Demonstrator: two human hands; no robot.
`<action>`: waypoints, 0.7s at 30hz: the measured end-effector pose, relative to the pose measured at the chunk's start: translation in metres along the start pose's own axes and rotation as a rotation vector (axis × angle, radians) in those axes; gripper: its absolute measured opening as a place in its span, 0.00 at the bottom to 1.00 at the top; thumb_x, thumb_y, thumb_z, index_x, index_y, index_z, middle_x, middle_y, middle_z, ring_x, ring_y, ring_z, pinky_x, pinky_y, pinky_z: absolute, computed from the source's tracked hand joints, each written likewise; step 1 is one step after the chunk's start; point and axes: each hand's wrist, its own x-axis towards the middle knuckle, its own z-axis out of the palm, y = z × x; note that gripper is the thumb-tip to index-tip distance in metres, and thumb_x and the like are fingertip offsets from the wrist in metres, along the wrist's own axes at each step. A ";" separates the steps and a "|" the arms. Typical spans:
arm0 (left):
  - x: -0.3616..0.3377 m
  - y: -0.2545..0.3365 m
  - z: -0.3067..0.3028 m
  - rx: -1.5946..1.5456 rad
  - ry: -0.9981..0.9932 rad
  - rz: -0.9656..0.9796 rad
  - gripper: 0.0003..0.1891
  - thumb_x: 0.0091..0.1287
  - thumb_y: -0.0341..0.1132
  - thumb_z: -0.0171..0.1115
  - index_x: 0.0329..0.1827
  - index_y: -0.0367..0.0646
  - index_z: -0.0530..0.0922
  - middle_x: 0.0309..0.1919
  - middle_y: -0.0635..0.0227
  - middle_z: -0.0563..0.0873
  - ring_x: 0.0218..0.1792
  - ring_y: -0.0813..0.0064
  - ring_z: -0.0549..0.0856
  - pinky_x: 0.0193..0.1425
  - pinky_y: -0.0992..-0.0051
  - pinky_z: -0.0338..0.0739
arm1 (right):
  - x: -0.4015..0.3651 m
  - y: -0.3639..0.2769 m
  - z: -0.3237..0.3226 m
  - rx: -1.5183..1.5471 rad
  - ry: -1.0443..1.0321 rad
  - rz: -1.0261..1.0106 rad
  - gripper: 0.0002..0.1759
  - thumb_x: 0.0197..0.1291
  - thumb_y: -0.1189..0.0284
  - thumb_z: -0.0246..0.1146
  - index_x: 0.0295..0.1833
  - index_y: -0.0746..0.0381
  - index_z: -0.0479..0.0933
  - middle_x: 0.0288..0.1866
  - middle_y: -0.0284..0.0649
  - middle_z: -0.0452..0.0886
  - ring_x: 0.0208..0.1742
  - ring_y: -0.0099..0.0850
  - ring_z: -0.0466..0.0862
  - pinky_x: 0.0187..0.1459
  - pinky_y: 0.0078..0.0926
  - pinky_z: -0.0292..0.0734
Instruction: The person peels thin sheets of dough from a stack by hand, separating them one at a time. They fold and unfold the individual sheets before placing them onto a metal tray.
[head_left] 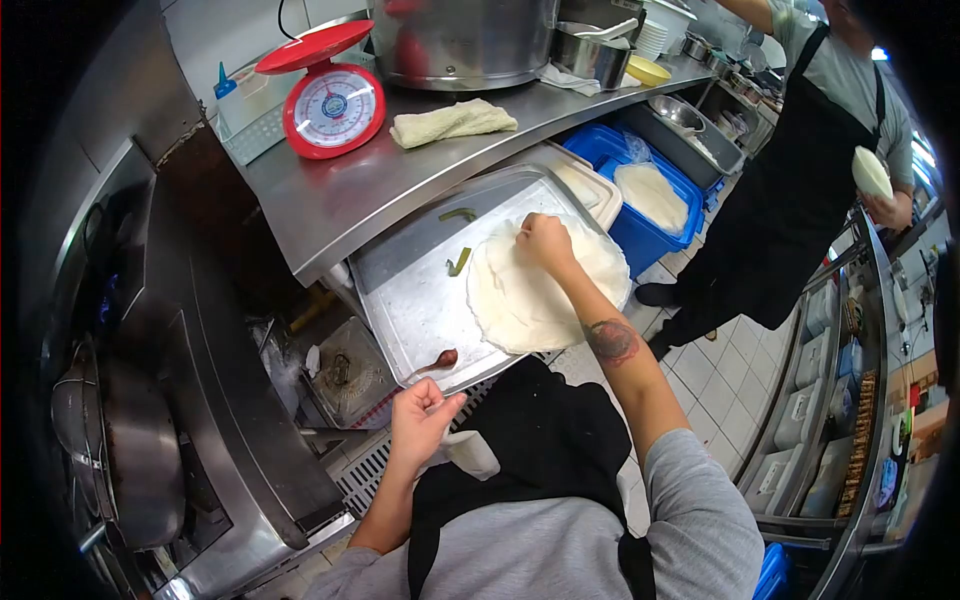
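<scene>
A stack of thin, round, pale dough sheets (520,300) lies on the right side of a metal tray (400,260). My right hand (548,240) is over the stack's far part, its fingers closed and pinching at the top sheet; the fingertips are partly hidden. Close to the tray's near left corner is my left hand (425,415), fingers curled in and thumb pressed against them. Whether it holds anything I cannot make out. Just beyond it, a spoon-like thing with a dark red end (444,359) lies in the tray. Two green strips (459,262) lie left of the stack.
A steel counter (300,205) borders the tray's far side, bearing a red dial scale (333,108), a folded cloth (454,123) and a large pot (462,40). A blue bin (630,200) stands beyond the tray. At right is another person in a black apron (790,180).
</scene>
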 end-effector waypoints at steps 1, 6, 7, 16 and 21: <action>0.002 -0.002 0.000 -0.009 -0.003 0.009 0.18 0.62 0.27 0.69 0.21 0.46 0.66 0.17 0.84 0.71 0.20 0.95 0.65 0.23 0.86 0.56 | 0.005 0.006 -0.004 0.025 -0.018 0.023 0.11 0.48 0.70 0.63 0.37 0.64 0.82 0.29 0.53 0.84 0.33 0.49 0.85 0.40 0.41 0.81; 0.008 0.013 0.010 -0.020 -0.026 0.024 0.18 0.61 0.26 0.68 0.21 0.46 0.66 0.18 0.84 0.72 0.22 0.95 0.66 0.24 0.87 0.57 | 0.016 0.025 -0.035 0.052 -0.077 0.077 0.24 0.46 0.66 0.72 0.48 0.66 0.80 0.42 0.55 0.83 0.43 0.50 0.84 0.49 0.43 0.79; 0.007 0.018 0.013 -0.020 -0.033 0.024 0.18 0.61 0.25 0.68 0.22 0.47 0.66 0.19 0.84 0.72 0.22 0.95 0.66 0.25 0.87 0.57 | 0.011 0.025 -0.038 0.018 0.003 0.049 0.25 0.46 0.65 0.72 0.50 0.66 0.78 0.44 0.55 0.82 0.44 0.50 0.84 0.49 0.44 0.79; 0.002 0.046 0.041 -0.023 -0.165 0.132 0.18 0.61 0.30 0.70 0.22 0.46 0.67 0.18 0.84 0.68 0.22 0.92 0.64 0.23 0.84 0.57 | -0.140 -0.058 -0.121 1.058 -0.650 -0.197 0.37 0.46 0.68 0.75 0.62 0.66 0.71 0.60 0.47 0.76 0.52 0.35 0.81 0.52 0.28 0.77; -0.005 0.060 0.052 0.031 -0.320 0.090 0.12 0.58 0.29 0.71 0.26 0.42 0.72 0.23 0.79 0.75 0.26 0.92 0.69 0.28 0.85 0.63 | -0.228 -0.083 -0.131 0.849 -0.786 -0.210 0.19 0.50 0.70 0.72 0.48 0.66 0.81 0.38 0.41 0.86 0.38 0.27 0.83 0.44 0.26 0.75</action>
